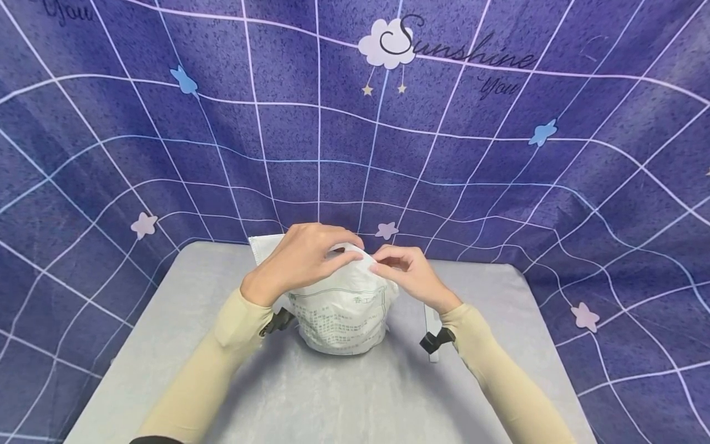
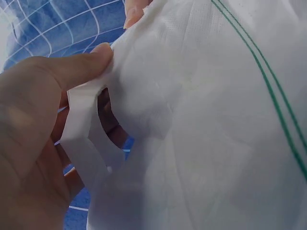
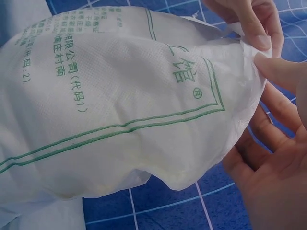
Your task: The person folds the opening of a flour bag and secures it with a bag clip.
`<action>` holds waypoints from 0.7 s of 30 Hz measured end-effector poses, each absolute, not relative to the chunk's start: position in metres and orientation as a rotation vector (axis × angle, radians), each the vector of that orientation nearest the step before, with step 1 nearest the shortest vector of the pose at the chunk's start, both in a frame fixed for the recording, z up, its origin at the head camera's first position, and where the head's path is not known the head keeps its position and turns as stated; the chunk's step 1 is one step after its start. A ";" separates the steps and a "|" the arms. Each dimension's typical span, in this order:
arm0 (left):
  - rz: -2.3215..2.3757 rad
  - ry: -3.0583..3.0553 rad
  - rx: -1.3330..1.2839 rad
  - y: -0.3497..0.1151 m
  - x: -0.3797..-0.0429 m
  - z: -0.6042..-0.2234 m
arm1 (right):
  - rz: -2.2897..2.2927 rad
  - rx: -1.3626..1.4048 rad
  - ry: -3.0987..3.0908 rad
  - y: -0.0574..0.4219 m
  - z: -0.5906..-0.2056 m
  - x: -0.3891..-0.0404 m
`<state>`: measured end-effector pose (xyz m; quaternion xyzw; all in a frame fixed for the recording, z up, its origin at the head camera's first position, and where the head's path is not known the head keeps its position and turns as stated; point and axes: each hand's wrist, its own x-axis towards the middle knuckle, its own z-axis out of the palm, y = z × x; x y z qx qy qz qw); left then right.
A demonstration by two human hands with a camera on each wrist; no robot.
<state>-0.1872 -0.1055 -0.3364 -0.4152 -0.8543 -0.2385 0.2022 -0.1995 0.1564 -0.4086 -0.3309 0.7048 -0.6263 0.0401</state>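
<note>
A white woven bag (image 1: pixel 338 314) with green printed lines and characters stands upright on the table, bulging at its base. My left hand (image 1: pixel 307 256) pinches its top edge between thumb and fingers, next to a cut-out handle hole (image 2: pixel 112 120) in the left wrist view. Close by on the right, my right hand (image 1: pixel 410 274) pinches the same edge. In the right wrist view both thumbs meet near the bag's top corner, with the right fingers (image 3: pixel 268 120) behind the material. What the bag contains is hidden.
A pale grey cloth covers the table (image 1: pixel 344 407). Beside the right wrist lies a narrow white strip-like object (image 1: pixel 432 320), partly covered by the wrist strap. A purple-blue curtain (image 1: pixel 310 142) with grid lines and stars encloses the back and sides.
</note>
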 end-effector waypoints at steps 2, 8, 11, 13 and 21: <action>-0.663 -2.368 -1.171 -0.105 -0.188 -0.336 | -1.916 -1.021 2.179 0.156 -0.409 -0.199; -0.644 -2.356 -1.189 -0.105 -0.188 -0.335 | -1.894 -1.047 2.247 0.156 -0.408 -0.198; -0.643 -2.366 -1.188 -0.104 -0.188 -0.335 | -1.882 -1.059 2.266 0.156 -0.407 -0.198; -0.642 -2.372 -1.186 -0.104 -0.188 -0.335 | -1.870 -1.068 2.281 0.155 -0.406 -0.198; -0.650 -2.374 -1.188 -0.104 -0.187 -0.333 | -1.833 -1.081 2.350 0.150 -0.402 -0.198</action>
